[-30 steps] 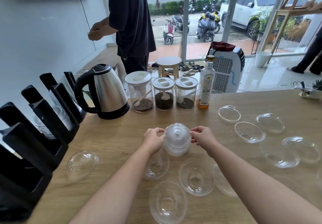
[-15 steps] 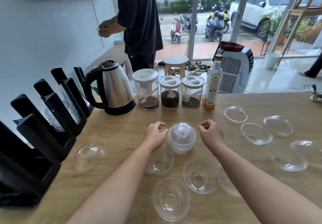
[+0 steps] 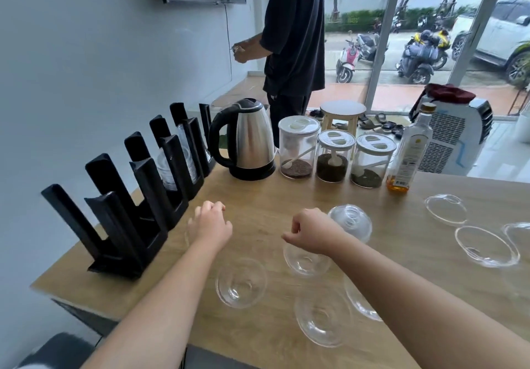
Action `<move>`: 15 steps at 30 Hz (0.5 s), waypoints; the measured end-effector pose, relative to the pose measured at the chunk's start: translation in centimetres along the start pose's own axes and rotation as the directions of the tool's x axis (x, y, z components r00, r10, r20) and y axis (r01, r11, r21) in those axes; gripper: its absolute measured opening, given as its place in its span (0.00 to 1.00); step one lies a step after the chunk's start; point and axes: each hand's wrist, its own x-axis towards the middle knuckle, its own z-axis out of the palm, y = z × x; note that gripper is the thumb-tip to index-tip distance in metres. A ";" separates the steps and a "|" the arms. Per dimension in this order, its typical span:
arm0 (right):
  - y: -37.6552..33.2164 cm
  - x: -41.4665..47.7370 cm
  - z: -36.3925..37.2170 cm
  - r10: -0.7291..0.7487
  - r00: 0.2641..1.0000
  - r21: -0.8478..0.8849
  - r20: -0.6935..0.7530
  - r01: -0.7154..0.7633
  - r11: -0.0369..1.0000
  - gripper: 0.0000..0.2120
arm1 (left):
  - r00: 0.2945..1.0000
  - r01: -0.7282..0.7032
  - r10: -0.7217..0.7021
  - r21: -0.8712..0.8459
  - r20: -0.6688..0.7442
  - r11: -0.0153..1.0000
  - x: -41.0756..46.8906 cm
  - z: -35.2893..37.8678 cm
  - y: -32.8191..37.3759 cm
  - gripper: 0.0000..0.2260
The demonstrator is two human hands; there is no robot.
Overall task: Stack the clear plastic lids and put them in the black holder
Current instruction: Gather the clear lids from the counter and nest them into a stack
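The left hand [image 3: 210, 224] is loosely curled over the wooden table [image 3: 258, 196], and a clear rim shows just under it, but I cannot tell if it holds that. The right hand [image 3: 312, 232] is curled in a soft fist with nothing in it, just beside the stack of clear lids [image 3: 354, 222]. The stack is round like a little dome, shiny and see-through, and it stands on the table well to the right of the black holder [image 3: 137, 199]. More single clear lids [image 3: 241, 282] lie spread around the stack, in front of it and on the side away from the holder. The holder is dull black with tall, straight posts, and it sits along the table edge by the pale wall. Some clear lids already rest between its far posts. Just past the holder's far end stands a shiny metal kettle [image 3: 248, 139] with a black handle. Beside the kettle are three clear jars [image 3: 332, 153] with white tops and a glass bottle [image 3: 410, 150]. The table is smooth, light wood. Behind it a person in dark clothes [image 3: 292, 39] stands near big windows.
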 end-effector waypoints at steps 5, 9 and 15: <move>-1.0 -0.2 2.2 0.055 0.990 -0.156 0.126 -0.035 0.987 0.21 | 0.993 0.041 -0.061 0.185 0.103 0.982 -0.8 0.5 -3.1 0.23; -1.5 -0.6 3.5 0.061 0.982 -0.236 0.178 -0.018 0.972 0.17 | 0.995 0.016 -0.032 0.157 0.098 0.988 -1.4 1.1 -4.0 0.24; -1.4 -0.3 3.9 0.034 0.989 -0.265 0.142 0.005 0.964 0.13 | 0.997 -0.033 0.028 0.071 0.077 0.997 -2.0 1.2 -4.2 0.18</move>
